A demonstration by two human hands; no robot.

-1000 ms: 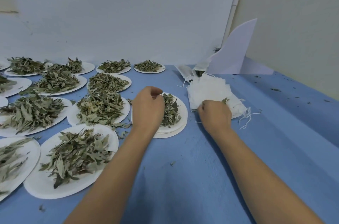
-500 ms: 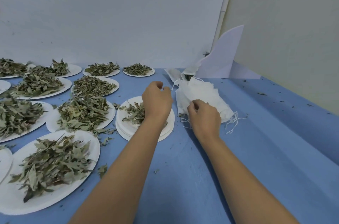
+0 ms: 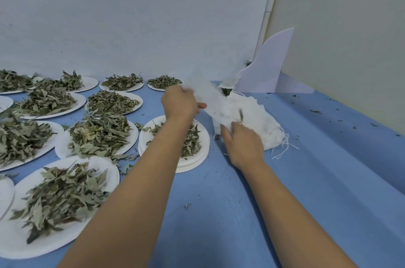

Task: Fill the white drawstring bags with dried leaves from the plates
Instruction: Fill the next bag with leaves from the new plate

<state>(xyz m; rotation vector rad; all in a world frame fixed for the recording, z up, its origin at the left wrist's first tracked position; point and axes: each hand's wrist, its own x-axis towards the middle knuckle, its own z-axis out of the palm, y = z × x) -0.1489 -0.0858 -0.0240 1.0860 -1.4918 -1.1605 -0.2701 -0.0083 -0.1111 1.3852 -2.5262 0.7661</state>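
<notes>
Working outward: my right hand (image 3: 241, 144) rests on the bag pile (image 3: 263, 120); I cannot tell if it grips. Left of it, the leaf plate (image 3: 202, 151) lies beneath my left wrist (image 3: 175, 121). Beyond, my left hand (image 3: 179, 103) pinches one blurred bag (image 3: 214, 98), stretching rightward toward the pile.

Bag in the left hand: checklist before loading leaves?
1. Left hand grips bag: ok.
2. Bag clear of pile: cannot tell; it is blurred and overlaps the pile.
3. Bag mouth open: cannot tell; motion blur.
4. Right hand free to scoop: not ok; it is on the pile, grip unclear.
5. Leaves on nearest plate: ok; the plate sits under the left forearm.
</notes>
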